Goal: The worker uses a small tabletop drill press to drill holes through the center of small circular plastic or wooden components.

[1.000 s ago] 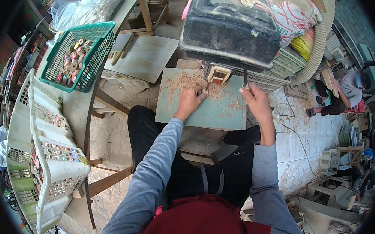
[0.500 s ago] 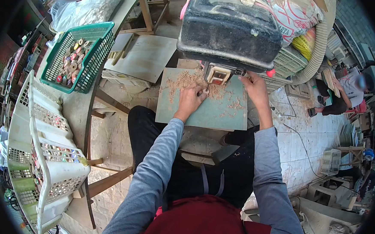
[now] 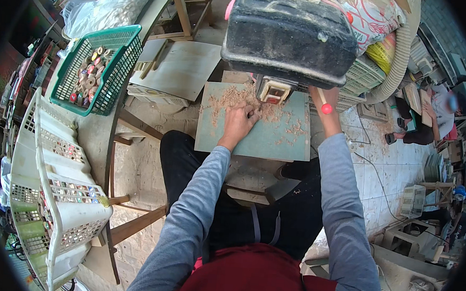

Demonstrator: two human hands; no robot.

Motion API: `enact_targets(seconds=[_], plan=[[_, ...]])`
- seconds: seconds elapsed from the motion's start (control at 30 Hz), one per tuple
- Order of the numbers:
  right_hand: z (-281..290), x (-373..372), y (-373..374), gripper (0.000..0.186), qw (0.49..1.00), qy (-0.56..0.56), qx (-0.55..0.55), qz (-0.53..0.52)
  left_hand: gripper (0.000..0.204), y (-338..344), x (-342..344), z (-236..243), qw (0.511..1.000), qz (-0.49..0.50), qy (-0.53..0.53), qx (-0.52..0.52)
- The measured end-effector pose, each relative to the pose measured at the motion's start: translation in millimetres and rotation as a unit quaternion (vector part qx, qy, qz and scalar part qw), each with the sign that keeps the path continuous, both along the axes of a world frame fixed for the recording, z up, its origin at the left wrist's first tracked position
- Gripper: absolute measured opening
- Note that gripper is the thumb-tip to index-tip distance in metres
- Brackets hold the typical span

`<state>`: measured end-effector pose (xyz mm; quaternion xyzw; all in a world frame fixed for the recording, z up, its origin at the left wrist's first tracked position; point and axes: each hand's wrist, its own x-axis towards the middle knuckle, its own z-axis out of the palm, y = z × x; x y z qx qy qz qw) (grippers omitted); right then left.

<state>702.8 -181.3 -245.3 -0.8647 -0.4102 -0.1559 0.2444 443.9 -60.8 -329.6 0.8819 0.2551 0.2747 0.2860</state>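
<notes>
The green board is found under the left hand, whose fingers are curled close to the brown wood shavings; whether something small is pinched there cannot be told. The stick with a red ball is seen in front of the right wrist. The right hand is partly hidden by the big black machine, so its grip cannot be told. The board is flat, with straight edges, and its dull top is messed with shavings. The ball is round and bright, and the stick is thin and pale.
</notes>
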Motion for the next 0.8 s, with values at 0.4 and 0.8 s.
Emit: enact_targets(seconds=[0.4, 0.8], plan=[[16.1, -13.9, -3.9, 0.035, 0.998, 0.049, 0.005, 0.048, 0.033, 2.0, 4.4, 1.3, 0.999, -0.001, -0.012, -0.03], [-59.6, -71.8, -168.2, 0.075, 0.582, 0.719, 0.379, 0.029, 0.026, -4.4, -17.2, -1.5, 0.992, 0.049, -0.095, -0.066]])
